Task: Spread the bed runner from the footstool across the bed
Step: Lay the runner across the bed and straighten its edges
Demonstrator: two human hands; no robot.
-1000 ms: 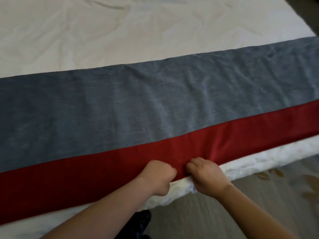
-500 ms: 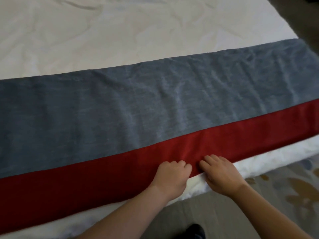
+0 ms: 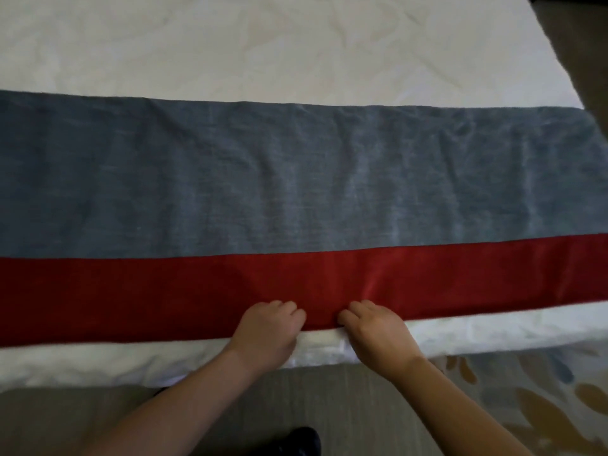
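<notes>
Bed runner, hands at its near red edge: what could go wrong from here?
1. The left hand and right hand grip the bed runner close together at mid-length; a tug may bow the red band and crease the grey band further.
2. Only a narrow strip of white bedding shows below it; pulling nearer could drag it over the bed's edge.

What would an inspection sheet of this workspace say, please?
Surface: bed, white cover, lightly creased.
Job's things: runner, grey with a red band, lies flat across the bed near its front edge; footstool not in view.
Clutter: nothing seen.
Grips: left hand and right hand side by side, fingers curled on the runner's near red edge.
Cables: nothing seen.
Surroundings: patterned carpet; dark shoe by the bed.
</notes>
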